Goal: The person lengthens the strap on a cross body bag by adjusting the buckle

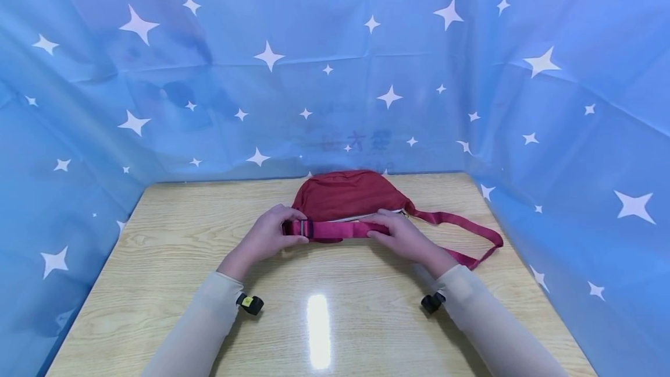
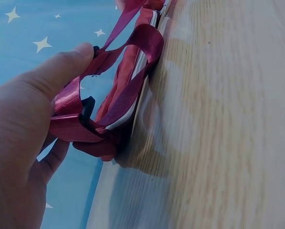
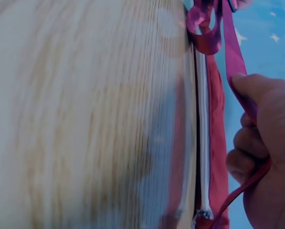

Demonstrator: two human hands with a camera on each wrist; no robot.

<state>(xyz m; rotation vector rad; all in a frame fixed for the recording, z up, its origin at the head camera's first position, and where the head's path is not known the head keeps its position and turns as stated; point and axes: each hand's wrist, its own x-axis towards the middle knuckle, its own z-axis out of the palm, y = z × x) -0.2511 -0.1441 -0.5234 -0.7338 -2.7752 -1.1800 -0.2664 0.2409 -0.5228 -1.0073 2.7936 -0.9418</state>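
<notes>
A dark red waist bag [image 1: 348,195] lies near the table's far edge, its pale zipper [image 3: 203,143] along the side toward me. In front of it, both hands hold a section of its magenta strap [image 1: 337,230] stretched between them. My left hand [image 1: 269,234] pinches the strap at a black slide buckle [image 2: 88,109], thumb on the near side; a loop of webbing hangs below it in the left wrist view. My right hand [image 1: 400,236] grips the strap with curled fingers, the thumb pressed along it. Past that hand, the rest of the strap loops out to the right.
The bag rests on a light wood-grain table [image 1: 199,231]. Blue cloth [image 1: 335,86] with white stars hangs behind the table and along both sides. A bright light reflection lies on the tabletop between the forearms.
</notes>
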